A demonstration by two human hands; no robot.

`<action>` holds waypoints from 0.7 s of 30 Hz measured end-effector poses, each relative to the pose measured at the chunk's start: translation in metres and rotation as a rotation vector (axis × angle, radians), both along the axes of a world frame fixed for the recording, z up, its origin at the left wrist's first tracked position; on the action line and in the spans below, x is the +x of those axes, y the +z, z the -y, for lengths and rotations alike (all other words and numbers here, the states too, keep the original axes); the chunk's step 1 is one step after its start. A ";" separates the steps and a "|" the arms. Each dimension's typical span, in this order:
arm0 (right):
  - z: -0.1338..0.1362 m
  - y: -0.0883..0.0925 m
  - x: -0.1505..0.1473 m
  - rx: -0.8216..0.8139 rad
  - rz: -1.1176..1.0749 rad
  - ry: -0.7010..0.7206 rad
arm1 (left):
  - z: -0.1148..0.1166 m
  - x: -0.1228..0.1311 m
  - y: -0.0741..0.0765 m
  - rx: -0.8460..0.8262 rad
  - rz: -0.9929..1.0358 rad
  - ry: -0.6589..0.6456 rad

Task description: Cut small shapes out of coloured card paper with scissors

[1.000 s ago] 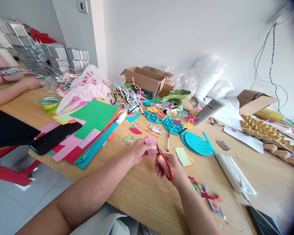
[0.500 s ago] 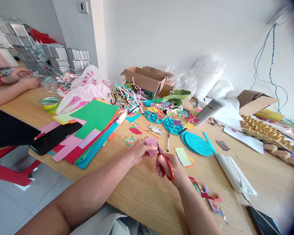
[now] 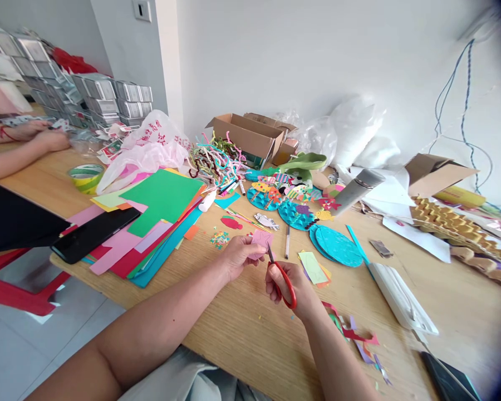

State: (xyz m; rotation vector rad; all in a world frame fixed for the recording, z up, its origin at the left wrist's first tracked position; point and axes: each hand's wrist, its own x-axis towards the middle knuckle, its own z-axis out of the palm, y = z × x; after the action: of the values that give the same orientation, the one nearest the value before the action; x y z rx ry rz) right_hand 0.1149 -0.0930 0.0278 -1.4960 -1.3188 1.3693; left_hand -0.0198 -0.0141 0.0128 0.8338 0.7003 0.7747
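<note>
My left hand (image 3: 239, 259) pinches a small piece of pink paper (image 3: 259, 239) with a drawn outline on it. In my right hand (image 3: 290, 287) is a pair of red-handled scissors (image 3: 291, 295), its dark blades pointing up at the paper's right edge. Whether the blades touch the paper I cannot tell. A red paper fish shape (image 3: 231, 223) and a patterned white fish cutout (image 3: 266, 221) lie just beyond my hands. To the right are pale green paper pieces (image 3: 313, 268) and a pen (image 3: 287, 242).
Coloured paper sheets (image 3: 162, 195) and a black phone (image 3: 94, 235) lie left. Behind are pipe cleaners (image 3: 217, 164) and decorated blue discs (image 3: 296, 216). Paper scraps (image 3: 361, 335), a white power strip (image 3: 401, 298) and a grey bottle (image 3: 359, 189) stand right. Another person's hands (image 3: 45, 136) work far left.
The pink paper has turned in my left hand, its drawn face now showing more, and no longer reaches across the scissor blades. My right hand has hardly moved.
</note>
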 end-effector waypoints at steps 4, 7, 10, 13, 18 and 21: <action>0.000 0.000 0.000 -0.012 -0.003 -0.003 | 0.000 0.000 0.001 0.003 -0.011 0.002; -0.001 0.001 0.000 -0.003 0.000 -0.010 | 0.001 -0.001 0.002 0.002 -0.001 -0.037; -0.001 0.002 -0.001 0.004 0.000 -0.019 | 0.000 -0.002 0.001 0.009 0.015 -0.095; 0.000 0.003 -0.001 0.004 -0.001 -0.018 | 0.000 -0.002 0.001 -0.008 0.023 -0.091; 0.001 0.002 0.000 0.010 -0.002 -0.005 | 0.001 -0.001 0.004 -0.012 0.013 -0.055; 0.001 0.001 -0.001 0.029 0.000 0.004 | 0.001 -0.001 0.003 -0.012 0.015 -0.045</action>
State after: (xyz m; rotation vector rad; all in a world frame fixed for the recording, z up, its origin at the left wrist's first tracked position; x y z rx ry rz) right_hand 0.1143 -0.0938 0.0288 -1.4753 -1.3366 1.3467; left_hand -0.0205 -0.0155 0.0162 0.8292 0.6700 0.7355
